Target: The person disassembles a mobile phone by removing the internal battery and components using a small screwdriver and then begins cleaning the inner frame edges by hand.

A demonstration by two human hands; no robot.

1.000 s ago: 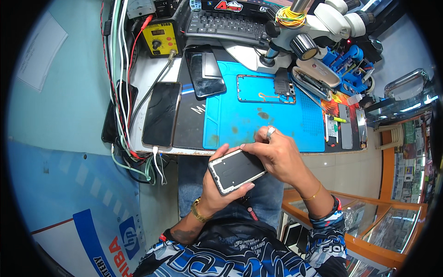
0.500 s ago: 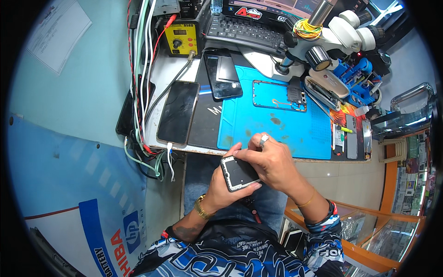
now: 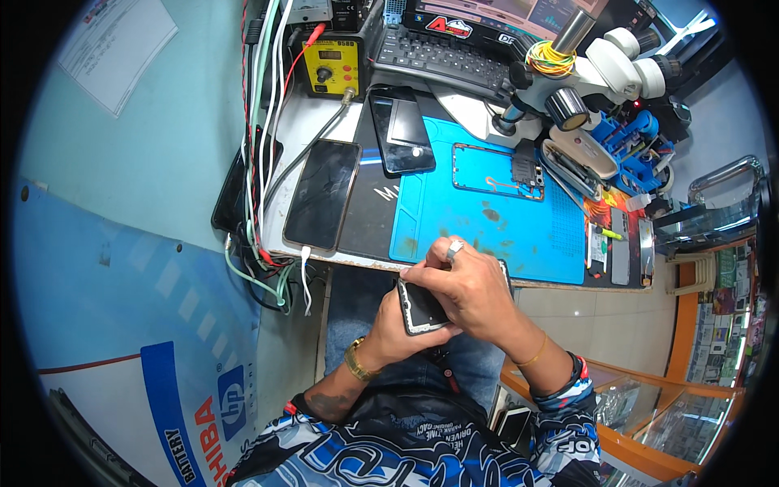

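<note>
My left hand (image 3: 392,339) holds a dark phone panel (image 3: 420,312) with white residue round its border, just below the desk's front edge. My right hand (image 3: 475,288) lies over the panel, fingers curled and thumb at its upper left corner, hiding much of its middle. A silver ring is on one finger. Beyond my hands, a blue mat (image 3: 438,235) carries a phone frame (image 3: 466,166) with an orange flex cable and a black part at its right end.
Two dark phones (image 3: 320,195) (image 3: 393,134), cables, a yellow station (image 3: 333,65), a keyboard (image 3: 438,57) and a microscope (image 3: 617,65) occupy the desk. Tool holders (image 3: 633,146) stand at the right. A stacked chair (image 3: 690,272) and glass counter (image 3: 633,414) are beyond.
My right hand now covers more of the panel, with its thumb nearer the upper left corner. The desk appears shifted rightward in the view.
</note>
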